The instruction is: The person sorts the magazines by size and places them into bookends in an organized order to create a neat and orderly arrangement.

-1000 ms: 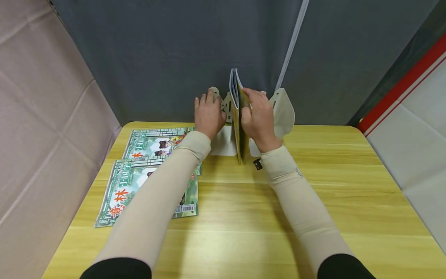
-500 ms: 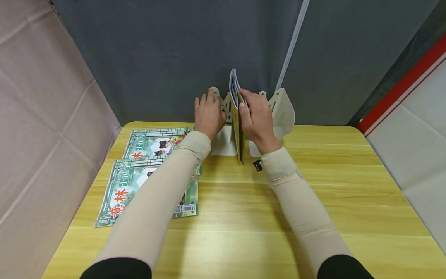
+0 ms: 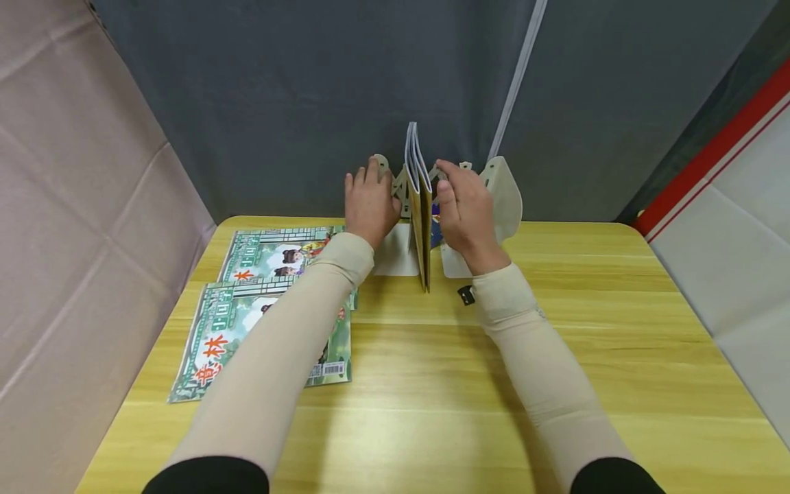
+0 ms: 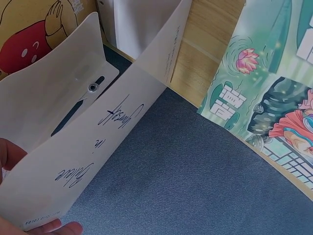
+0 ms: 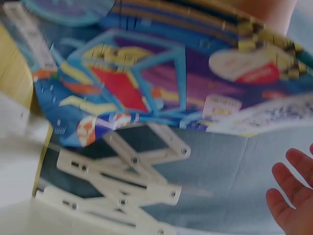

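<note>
The left hand (image 3: pixel 370 200) gripped the left end plate (image 4: pixel 73 161) of an expandable cream bookstand (image 3: pixel 503 195) at the back of the yellow wooden surface (image 3: pixel 555 322), fingers over its top edge; the left wrist view showed a thumb and fingertip (image 4: pixel 58 227) pinching that plate, which bore handwritten lettering. The right hand (image 3: pixel 465 209) hovered just right of the upright books (image 3: pixel 420 199), its fingers loosely spread and relaxed, holding nothing; the right wrist view showed straight fingertips (image 5: pixel 293 196) in the air, apart from the colourful blue cover (image 5: pixel 161 83) facing them. Whether the fingers brushed the stand's lattice (image 5: pixel 122 181) could not be told.

The books stood on edge between the two end plates, near the grey cloth backdrop (image 3: pixel 278 103), their tops fanned slightly apart. The right end plate stood just beyond the right hand.

Two green magazines (image 3: pixel 216 343) lay flat on the left part of the surface, one overlapping the other, partly under the left sleeve (image 3: pixel 290 343). A small black tag (image 3: pixel 467 295) showed at the right cuff.
</note>
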